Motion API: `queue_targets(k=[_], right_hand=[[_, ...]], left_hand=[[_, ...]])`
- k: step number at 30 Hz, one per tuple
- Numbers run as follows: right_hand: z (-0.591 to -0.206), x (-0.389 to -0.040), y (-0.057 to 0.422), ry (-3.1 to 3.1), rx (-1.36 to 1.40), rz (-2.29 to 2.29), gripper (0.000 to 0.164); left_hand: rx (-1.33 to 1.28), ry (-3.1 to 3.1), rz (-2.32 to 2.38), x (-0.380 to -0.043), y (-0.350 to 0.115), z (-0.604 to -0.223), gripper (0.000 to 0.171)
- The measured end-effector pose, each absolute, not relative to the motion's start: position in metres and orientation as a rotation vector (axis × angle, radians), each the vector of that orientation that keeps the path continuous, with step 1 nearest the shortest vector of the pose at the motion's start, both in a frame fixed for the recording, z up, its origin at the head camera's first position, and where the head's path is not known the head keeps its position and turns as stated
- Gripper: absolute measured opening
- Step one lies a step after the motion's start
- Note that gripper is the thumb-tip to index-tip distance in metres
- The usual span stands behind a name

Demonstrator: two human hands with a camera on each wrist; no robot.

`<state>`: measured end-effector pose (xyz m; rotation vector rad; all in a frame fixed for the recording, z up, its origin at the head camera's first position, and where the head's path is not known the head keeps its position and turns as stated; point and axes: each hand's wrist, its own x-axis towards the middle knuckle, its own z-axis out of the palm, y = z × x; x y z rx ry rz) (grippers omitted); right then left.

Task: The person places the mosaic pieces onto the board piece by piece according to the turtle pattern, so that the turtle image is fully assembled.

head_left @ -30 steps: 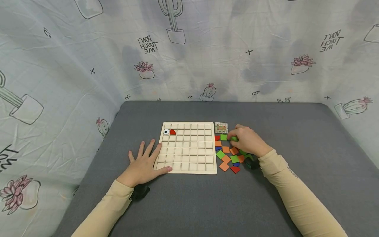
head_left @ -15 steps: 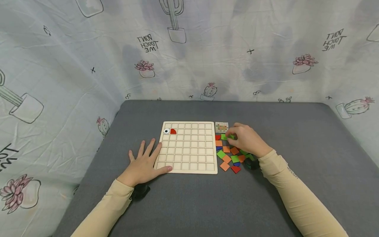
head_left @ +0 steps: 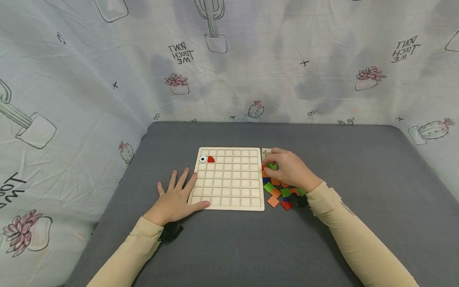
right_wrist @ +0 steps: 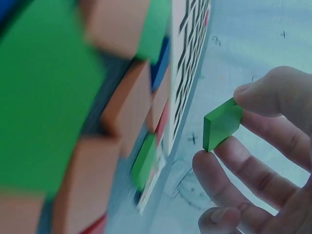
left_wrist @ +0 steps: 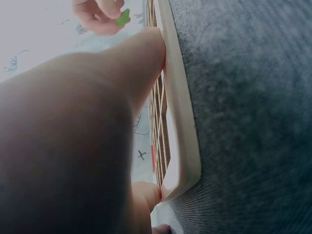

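Note:
A wooden grid board (head_left: 234, 184) lies on the table. My left hand (head_left: 173, 201) rests with spread fingers at its left edge, thumb at the front edge. A round eye tile (head_left: 203, 159) and a red quarter-round tile (head_left: 211, 159) sit side by side near the board's upper left. Just past the right edge of the board is my right hand (head_left: 288, 169), above the loose tiles. In the right wrist view its thumb and fingers pinch a green square tile (right_wrist: 222, 126), raised above the others. That tile also shows in the left wrist view.
Several loose orange tiles (head_left: 273, 201), green tiles (head_left: 268, 187), red tiles (head_left: 286, 205) and blue tiles lie right of the board. A small pattern card (head_left: 265, 153), partly covered by the right hand, lies at its upper right corner. A patterned curtain (head_left: 279, 75) hangs behind the grey table (head_left: 222, 247).
My right hand has moved left from the loose tiles toward the board, lifting the green square tile. The left hand has kept its place on the board.

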<state>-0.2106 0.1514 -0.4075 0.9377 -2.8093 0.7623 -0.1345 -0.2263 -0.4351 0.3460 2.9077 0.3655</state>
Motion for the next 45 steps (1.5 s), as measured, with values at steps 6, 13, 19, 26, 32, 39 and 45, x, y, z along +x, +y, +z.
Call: queue_targets(k=[6, 13, 19, 26, 32, 39, 45], right_hand=[[-0.409, -0.213, 0.129, -2.776, 0.990, 0.733, 0.014], [-0.406, -0.214, 0.104, -2.719, 1.056, 0.713, 0.014], [-0.403, -0.219, 0.085, -2.714, 1.095, 0.713, 0.014], [-0.398, -0.225, 0.061, -2.741, 1.165, 0.719, 0.014], [-0.398, -0.231, 0.039, -2.731, 1.226, 0.725, 0.015], [-0.400, -0.239, 0.019, -2.723, 1.286, 0.786, 0.016], [-0.401, -0.246, -0.001, -2.743, 1.322, 0.801, 0.015]], left_hand=[[0.350, 2.894, 0.375, -0.134, -0.226, -0.435, 0.107], [0.349, 2.894, 0.368, -0.135, -0.226, -0.436, 0.108], [0.345, 2.893, 0.369, -0.136, -0.226, -0.437, 0.109], [0.331, 2.892, 0.351, -0.137, -0.226, -0.437, 0.110], [0.330, 2.897, 0.326, -0.136, -0.226, -0.436, 0.110], [0.331, 2.903, 0.311, -0.137, -0.225, -0.436, 0.110], [0.334, 2.907, 0.297, -0.137, -0.226, -0.437, 0.109]])
